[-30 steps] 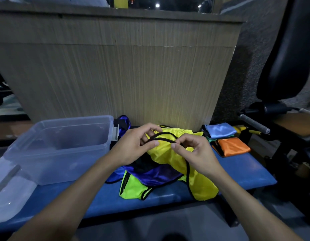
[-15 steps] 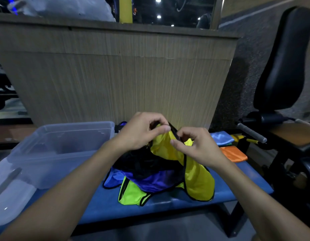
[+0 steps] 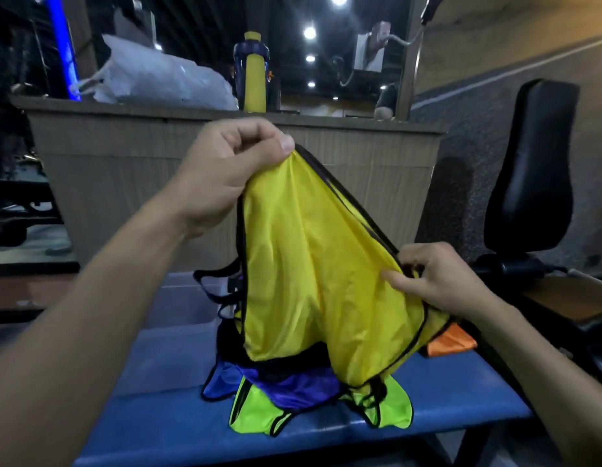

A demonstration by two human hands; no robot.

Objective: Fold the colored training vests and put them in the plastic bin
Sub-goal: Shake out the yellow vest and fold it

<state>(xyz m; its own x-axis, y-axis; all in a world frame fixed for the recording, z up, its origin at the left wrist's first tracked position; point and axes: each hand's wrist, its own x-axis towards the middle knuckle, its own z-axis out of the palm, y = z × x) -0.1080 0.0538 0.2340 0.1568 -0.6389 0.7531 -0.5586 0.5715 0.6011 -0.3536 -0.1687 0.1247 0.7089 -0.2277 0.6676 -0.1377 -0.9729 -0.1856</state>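
Here, the left hand [image 3: 222, 173] pinched the top of a yellow black-trimmed mesh vest [image 3: 313, 274], raised above the blue padded desk [image 3: 178, 429]; the right hand's [image 3: 437, 281] fingers [image 3: 392, 276] gripped its edge. Purple [image 3: 293, 389] and lime vests [image 3: 259, 416] lay beneath.

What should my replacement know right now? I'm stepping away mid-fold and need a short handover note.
Left hand pinches the top of the yellow black-trimmed mesh vest, raised high. Right hand pinches its trimmed edge, lower right.
Blue vest, purple vest and lime-green vest lie heaped on the blue padded bench; a folded orange vest sits behind.
Clear plastic bin: contents hidden.
Left: fold yellow vest, then the heap, and bin them.
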